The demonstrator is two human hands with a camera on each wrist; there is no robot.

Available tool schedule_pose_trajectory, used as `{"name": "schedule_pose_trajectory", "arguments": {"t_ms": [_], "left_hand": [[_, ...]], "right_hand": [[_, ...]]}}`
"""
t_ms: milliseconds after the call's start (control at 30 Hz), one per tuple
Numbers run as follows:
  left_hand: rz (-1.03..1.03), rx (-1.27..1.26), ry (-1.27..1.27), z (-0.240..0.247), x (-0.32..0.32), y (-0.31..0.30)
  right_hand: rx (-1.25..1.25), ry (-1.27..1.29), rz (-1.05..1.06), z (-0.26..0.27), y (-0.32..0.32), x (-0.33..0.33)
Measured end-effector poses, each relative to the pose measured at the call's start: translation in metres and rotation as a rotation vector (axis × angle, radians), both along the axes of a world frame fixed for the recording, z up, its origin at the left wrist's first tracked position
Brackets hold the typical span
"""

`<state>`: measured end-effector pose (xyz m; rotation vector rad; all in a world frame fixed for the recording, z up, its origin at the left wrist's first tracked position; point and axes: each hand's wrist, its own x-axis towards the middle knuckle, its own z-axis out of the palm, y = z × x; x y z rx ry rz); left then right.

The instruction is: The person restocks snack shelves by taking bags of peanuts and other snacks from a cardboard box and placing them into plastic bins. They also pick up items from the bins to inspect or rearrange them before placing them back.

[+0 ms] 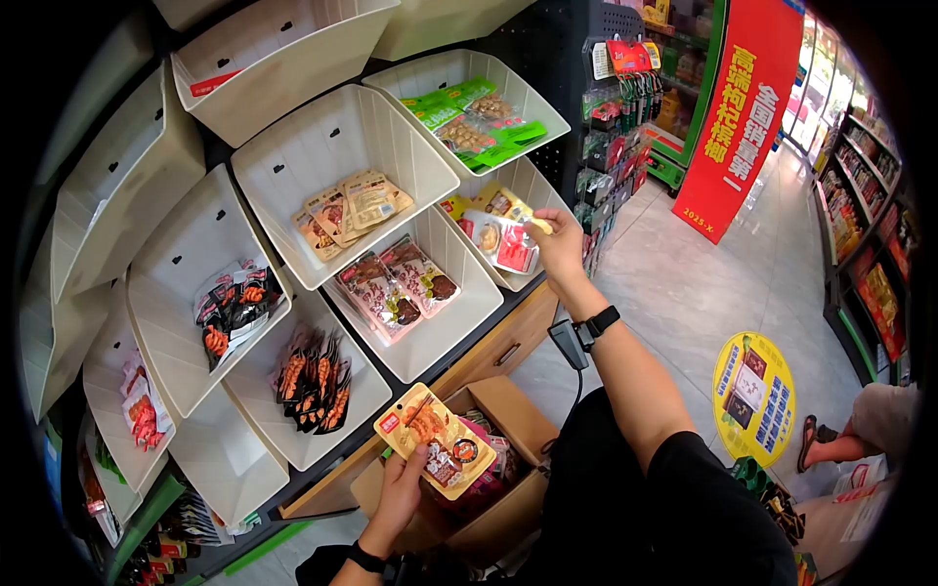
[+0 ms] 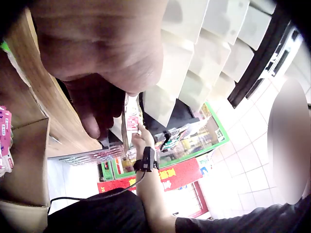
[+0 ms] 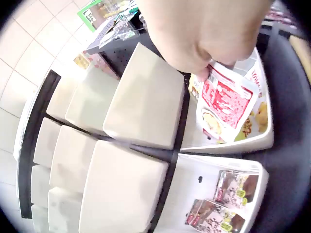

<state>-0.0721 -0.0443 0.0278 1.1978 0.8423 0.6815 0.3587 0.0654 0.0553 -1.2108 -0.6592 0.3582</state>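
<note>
My left hand (image 1: 399, 493) grips a yellow snack packet (image 1: 440, 444) by its lower left edge, thumb across the front, above an open cardboard box (image 1: 513, 420). In the left wrist view the palm of the left hand (image 2: 99, 46) fills the top. At the right end of the lower shelf row, my right hand (image 1: 559, 249) pinches a white and red snack packet (image 3: 226, 104) by one end. That packet overlaps the white bin (image 3: 243, 144), where yellow packets (image 3: 261, 116) lie behind it.
Tiered white bins hold tan packets (image 1: 354, 210), pink-brown packets (image 1: 396, 283), black packets (image 1: 313, 381) and green packets (image 1: 474, 122). Wooden drawers (image 1: 503, 347) run below. Hanging goods (image 1: 625, 117) and a red sign (image 1: 738, 117) stand right. A person's leg (image 1: 850, 439) shows at right.
</note>
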Motion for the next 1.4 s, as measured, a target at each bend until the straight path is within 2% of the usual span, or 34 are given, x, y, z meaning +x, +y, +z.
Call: {"name": "schedule_pose_trajectory", "arguments": {"t_ms": [133, 233, 267, 300, 367, 467, 533, 600, 633, 700, 767, 833, 900, 967, 1000, 1033, 1100, 1167, 1200, 1233, 1300, 1367, 1400], "left_hand": [[-0.009, 0.063, -0.007, 0.01, 0.006, 0.001], [-0.015, 0.068, -0.007, 0.016, 0.01, -0.002], [-0.02, 0.06, -0.005, 0.017, 0.01, -0.003], [-0.028, 0.054, -0.007, 0.014, 0.01, -0.002], [-0.046, 0.043, -0.009, 0.004, 0.008, 0.0], [-0.041, 0.057, 0.008, -0.002, 0.004, 0.0], [0.038, 0.093, -0.044, -0.005, 0.007, 0.0], [0.078, 0.052, -0.098, -0.003, 0.006, -0.001], [0.08, -0.002, -0.132, 0.001, 0.007, 0.0], [0.096, -0.113, -0.215, 0.008, 0.009, 0.003], [0.128, -0.233, -0.305, 0.015, 0.012, 0.004], [0.059, -0.321, -0.476, 0.04, 0.021, 0.007], [0.006, -0.401, -0.687, 0.065, 0.029, 0.002], [-0.017, -0.298, -0.657, 0.043, 0.022, 0.011], [0.088, -0.147, -0.533, 0.047, 0.028, 0.012], [0.108, -0.178, -0.527, 0.037, 0.024, 0.018], [0.178, -0.262, -0.61, 0.04, 0.022, 0.02], [0.228, -0.302, -0.571, 0.04, 0.014, 0.02], [0.231, -0.324, -0.548, 0.04, 0.013, 0.02], [0.242, -0.31, -0.517, 0.042, 0.009, 0.018], [0.225, -0.252, -0.4, 0.036, 0.001, 0.016], [0.269, -0.252, -0.388, 0.029, -0.003, 0.014], [0.274, -0.234, -0.382, 0.024, -0.005, 0.012]], "right_hand": [[0.134, -0.148, -0.25, 0.001, 0.003, 0.01], [0.068, -0.401, -0.405, 0.016, 0.007, 0.001], [0.165, -0.599, -0.47, 0.009, 0.017, 0.001], [0.144, -0.705, -0.479, 0.0, 0.025, -0.001], [0.0, -0.561, -0.069, -0.018, 0.033, -0.015], [-0.188, -0.442, 0.097, -0.021, 0.026, -0.013], [-0.066, -0.327, -0.179, -0.008, 0.021, -0.004], [0.097, -0.261, -0.237, 0.016, 0.001, 0.006], [0.131, -0.214, -0.169, 0.039, -0.02, -0.007], [0.058, -0.353, -0.068, 0.072, -0.064, -0.044], [0.132, -0.563, 0.023, 0.086, -0.1, -0.1], [0.114, -0.887, 0.203, 0.08, -0.136, -0.157], [0.024, -1.078, 0.479, 0.075, -0.155, -0.202], [-0.032, -1.143, 0.57, 0.081, -0.164, -0.23], [-0.048, -1.181, 0.616, 0.082, -0.163, -0.242], [-0.047, -1.132, 0.698, 0.081, -0.16, -0.246], [-0.06, -1.048, 0.829, 0.084, -0.154, -0.229], [-0.122, -0.854, 0.725, 0.095, -0.131, -0.197], [-0.179, -0.715, 0.648, 0.104, -0.111, -0.17], [-0.24, -0.793, 0.434, 0.103, -0.081, -0.136], [-0.155, -0.727, 0.299, 0.102, -0.026, -0.066], [-0.311, -0.67, 0.087, 0.07, 0.019, 0.002], [-0.439, -0.785, 0.021, 0.05, 0.031, 0.019]]}}
